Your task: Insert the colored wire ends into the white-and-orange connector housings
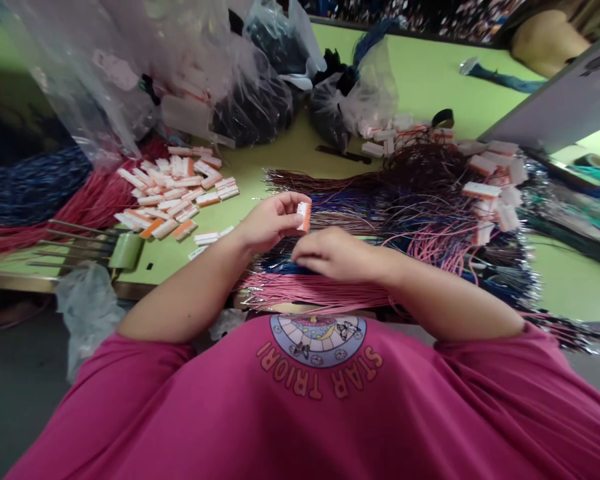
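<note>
Near the front edge of the bench [167, 257], the left hand [267, 221] pinches a connector [305, 216], probably leaving its orange side accessible. The right hand [337, 255] curls over wires [310, 287] banded by colour, seemingly against tangling; whether it grips any cannot be told.

Looks like smooth, faintly shiny plastic on the connector [304, 215] at centre and the connector pile [175, 188] toward ten o'clock. Shows thin, glossy, crumpled film on the bags [260, 97] at eleven, smooth coating on the pink wires [323, 288] at six, silvery metal on the wire tips [534, 273] at three, dull metal on the rods [73, 227] at nine, matt cloth on the shirt [320, 433] at six.
</note>
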`<state>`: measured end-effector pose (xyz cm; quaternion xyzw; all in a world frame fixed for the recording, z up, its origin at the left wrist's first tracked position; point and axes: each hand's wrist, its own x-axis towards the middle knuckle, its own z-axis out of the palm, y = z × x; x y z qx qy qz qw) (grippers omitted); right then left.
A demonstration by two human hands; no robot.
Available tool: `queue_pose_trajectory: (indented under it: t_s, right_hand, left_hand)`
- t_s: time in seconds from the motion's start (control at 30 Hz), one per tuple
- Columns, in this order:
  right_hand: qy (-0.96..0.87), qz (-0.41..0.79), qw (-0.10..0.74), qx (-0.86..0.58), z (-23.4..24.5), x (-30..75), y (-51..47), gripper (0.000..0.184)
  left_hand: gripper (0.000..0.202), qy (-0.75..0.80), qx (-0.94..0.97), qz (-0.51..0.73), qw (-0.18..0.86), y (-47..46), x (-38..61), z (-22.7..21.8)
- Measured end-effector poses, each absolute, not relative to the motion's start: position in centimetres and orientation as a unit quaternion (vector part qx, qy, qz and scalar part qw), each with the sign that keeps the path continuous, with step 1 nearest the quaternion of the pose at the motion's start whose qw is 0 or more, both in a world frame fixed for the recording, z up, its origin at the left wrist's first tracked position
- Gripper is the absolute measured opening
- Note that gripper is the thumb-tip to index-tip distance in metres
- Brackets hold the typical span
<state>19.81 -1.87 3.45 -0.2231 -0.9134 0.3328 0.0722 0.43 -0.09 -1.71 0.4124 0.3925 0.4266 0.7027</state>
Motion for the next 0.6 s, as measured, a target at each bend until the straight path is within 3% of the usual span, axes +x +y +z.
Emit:
queue_pose_trajectory:
  t_s: [0.1,0.17,0.6]
  right_hand:
    - [-0.882,0.262,0.19,-0.342,2.2,21.1,-0.5,0.025]
    - [-0.869,0.21,0.213,-0.395,1.7,22.0,0.0,0.026]
    - [-0.882,0.101,0.136,-0.44,0.8,22.2,-0.1,0.032]
  left_hand:
    - [0.051,0.365,0.401,0.431,0.721,0.0,0.3,-2.1]
    - [0.052,0.359,0.39,0.427,0.733,0.1,0.3,-2.1]
    - [0.048,0.376,0.383,0.423,0.73,-0.2,0.4,-2.0]
